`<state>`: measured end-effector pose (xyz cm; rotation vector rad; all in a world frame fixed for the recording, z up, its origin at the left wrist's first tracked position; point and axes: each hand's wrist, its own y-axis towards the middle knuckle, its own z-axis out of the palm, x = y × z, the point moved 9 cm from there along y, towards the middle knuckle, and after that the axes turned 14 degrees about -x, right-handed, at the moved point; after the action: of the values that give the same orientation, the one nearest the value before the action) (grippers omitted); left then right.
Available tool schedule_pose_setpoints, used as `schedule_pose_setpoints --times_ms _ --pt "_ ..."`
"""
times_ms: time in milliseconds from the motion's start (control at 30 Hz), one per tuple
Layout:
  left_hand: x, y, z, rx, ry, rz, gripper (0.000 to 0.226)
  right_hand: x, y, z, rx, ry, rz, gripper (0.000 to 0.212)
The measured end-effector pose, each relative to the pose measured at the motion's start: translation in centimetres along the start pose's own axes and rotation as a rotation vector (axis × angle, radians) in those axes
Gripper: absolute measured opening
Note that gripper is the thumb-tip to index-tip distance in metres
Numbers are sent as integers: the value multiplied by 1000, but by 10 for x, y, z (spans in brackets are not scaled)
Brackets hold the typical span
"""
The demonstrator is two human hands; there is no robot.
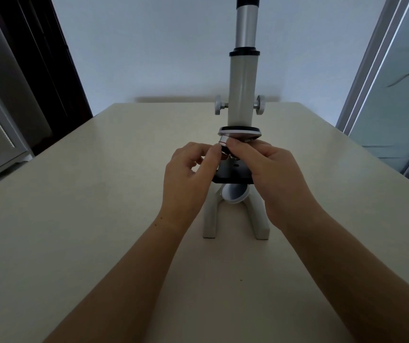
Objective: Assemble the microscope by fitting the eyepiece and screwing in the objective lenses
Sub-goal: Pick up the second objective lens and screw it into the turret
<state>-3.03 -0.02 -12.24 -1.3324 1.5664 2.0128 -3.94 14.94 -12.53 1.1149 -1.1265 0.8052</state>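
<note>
cream table (74, 219), pale wall (149, 45), dark doorway (45, 58)

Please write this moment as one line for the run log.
step: screwing objective | left hand: pinches small silver objective lens under black round nosepiece | right hand: thumb on same lens, grip hidden

The microscope (243, 90) stands on the bench (74, 194), toward its far middle. Under the nosepiece (239, 132) and above the stage (233, 173) sits the objective lens (223, 145), left grip (188, 174) at its left, right grip (277, 177) at its right. The mirror (234, 191) lies below the stage, between the base's (210, 219) legs.
</note>
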Motion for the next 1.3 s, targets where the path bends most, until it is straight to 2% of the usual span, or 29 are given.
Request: schedule_pose_setpoints --times_ms 67,300,500,767,1067,1167,1300 --pt "-2 0 -1 -14 25 22 35 0 0 -1 -10 -20 -8 19" --pt "-6 2 -4 -60 106 133 8 3 1 -2 -21 -31 -15 16" --pt "-10 0 -3 -45 147 202 15 3 0 -1 -12 19 -6 20" --pt "-7 -1 1 -14 99 107 33 2 -1 -1 -1 -7 -15 23" --pt "-17 -2 -4 -70 210 289 13 8 -1 0 -17 -26 -79 22" --pt "-13 -2 -1 -36 223 260 19 9 -2 1 -10 -8 -84 25" --pt "-7 0 -4 -46 156 133 37 8 -2 1 -7 -44 -98 23"
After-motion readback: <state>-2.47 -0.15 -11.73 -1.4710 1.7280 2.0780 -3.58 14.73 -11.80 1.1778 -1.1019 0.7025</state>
